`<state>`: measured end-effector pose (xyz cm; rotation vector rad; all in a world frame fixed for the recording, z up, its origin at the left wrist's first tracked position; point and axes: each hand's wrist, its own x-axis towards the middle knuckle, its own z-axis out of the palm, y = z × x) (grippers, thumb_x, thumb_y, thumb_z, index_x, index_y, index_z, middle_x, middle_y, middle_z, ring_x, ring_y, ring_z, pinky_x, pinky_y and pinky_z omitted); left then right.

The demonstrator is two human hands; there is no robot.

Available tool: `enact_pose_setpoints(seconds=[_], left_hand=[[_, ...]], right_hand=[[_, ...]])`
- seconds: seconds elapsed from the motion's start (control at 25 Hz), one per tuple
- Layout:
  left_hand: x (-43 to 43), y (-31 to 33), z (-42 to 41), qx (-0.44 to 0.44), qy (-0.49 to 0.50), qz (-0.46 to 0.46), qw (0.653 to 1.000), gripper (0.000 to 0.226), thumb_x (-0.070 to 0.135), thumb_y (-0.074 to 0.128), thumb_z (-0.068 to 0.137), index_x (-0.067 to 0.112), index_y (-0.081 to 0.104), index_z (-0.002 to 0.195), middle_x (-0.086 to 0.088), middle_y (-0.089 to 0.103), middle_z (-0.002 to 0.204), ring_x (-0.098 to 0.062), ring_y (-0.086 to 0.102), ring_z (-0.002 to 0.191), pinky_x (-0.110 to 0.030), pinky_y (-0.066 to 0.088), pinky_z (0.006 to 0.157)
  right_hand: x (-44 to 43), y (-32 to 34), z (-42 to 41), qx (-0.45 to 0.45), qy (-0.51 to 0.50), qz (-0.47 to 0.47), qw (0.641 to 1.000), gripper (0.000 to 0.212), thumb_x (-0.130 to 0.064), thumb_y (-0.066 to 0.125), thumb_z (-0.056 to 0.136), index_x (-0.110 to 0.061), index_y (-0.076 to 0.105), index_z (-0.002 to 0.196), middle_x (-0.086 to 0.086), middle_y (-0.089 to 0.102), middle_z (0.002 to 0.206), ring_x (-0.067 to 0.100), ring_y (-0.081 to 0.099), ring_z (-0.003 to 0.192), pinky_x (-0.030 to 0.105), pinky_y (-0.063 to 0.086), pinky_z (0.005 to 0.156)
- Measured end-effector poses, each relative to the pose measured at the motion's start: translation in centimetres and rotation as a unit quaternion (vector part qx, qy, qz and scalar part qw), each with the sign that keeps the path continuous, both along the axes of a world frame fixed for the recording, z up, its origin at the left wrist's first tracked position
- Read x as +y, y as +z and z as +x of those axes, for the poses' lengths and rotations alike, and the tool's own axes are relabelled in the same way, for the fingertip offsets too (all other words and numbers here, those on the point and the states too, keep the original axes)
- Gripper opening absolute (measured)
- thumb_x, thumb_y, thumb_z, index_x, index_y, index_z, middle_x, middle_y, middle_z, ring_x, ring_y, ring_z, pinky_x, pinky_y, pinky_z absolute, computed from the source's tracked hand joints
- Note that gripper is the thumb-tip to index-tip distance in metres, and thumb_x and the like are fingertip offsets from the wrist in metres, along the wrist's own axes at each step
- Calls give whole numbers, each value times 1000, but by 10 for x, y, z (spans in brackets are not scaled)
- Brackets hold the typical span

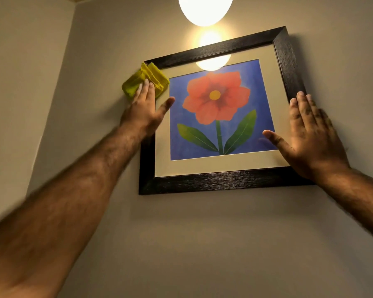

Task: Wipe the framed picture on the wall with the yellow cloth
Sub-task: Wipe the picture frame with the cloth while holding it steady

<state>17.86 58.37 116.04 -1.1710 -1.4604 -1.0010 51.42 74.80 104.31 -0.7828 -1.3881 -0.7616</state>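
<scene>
The framed picture (215,181) hangs slightly tilted on the beige wall; it has a dark wooden frame, a cream mat and a red flower on blue. The folded yellow cloth (145,79) lies against the frame's upper left corner, pressed there by the flat fingers of my left hand (145,110), thumb spread over the glass. My right hand (308,134) rests flat and open on the frame's right side, thumb on the glass near the lower right of the print.
A glowing round lamp (205,8) hangs just above the picture, and its reflection shines on the glass near the top. A wall corner (58,82) runs down to the left of the frame. Bare wall spreads below.
</scene>
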Motion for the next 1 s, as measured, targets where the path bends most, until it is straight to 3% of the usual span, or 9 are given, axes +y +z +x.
enact_pose_setpoints(seconds=[0.16, 0.4, 0.64, 0.76, 0.88, 1.0], left_hand=[[1, 2, -9, 15, -20, 4, 1000, 105, 85, 13, 84, 15, 8, 163, -2, 3, 173, -20, 3, 160, -43, 13, 129], [6, -121, -18, 45, -11, 27, 999, 95, 78, 14, 92, 16, 8, 163, -2, 3, 173, -19, 5, 160, -37, 18, 124], [-8, -227, -20, 45, 7, -34, 998, 92, 80, 14, 92, 20, 8, 163, 5, 0, 172, -17, 9, 159, -34, 24, 118], [-13, -199, -21, 56, 19, -43, 997, 98, 81, 11, 90, 15, 11, 163, 0, 2, 172, -19, 9, 159, -33, 20, 120], [-8, -130, -17, 42, 13, -31, 999, 102, 82, 15, 88, 13, 6, 163, -2, -3, 173, -18, 1, 160, -32, 10, 123], [-5, -47, -11, 5, 14, -23, 1000, 106, 83, 17, 85, 13, 3, 162, -4, -4, 173, -21, 0, 160, -40, 10, 128]], right_hand=[[0, 0, 0, 2, 0, -2, 1000, 103, -80, 19, 89, -8, 8, 162, 9, 1, 172, 22, 3, 160, 43, 11, 128], [-1, 0, 0, -2, 3, -5, 1000, 104, -80, 19, 89, -7, 8, 162, 10, 2, 172, 23, 3, 160, 45, 12, 128], [-4, -1, 1, -6, 7, -10, 1000, 103, -79, 21, 90, -7, 7, 162, 10, 1, 172, 23, 2, 160, 44, 11, 128], [-3, 0, 0, -5, 4, -10, 1000, 103, -80, 20, 90, -7, 6, 162, 10, 0, 172, 23, 2, 160, 43, 11, 129], [0, -1, 0, 1, -2, -5, 1000, 104, -81, 18, 90, -7, 8, 162, 10, 2, 172, 23, 3, 160, 43, 12, 128], [-1, 0, 0, -4, 0, -1, 1000, 103, -80, 19, 90, -6, 9, 161, 10, 3, 172, 23, 4, 160, 43, 12, 128]])
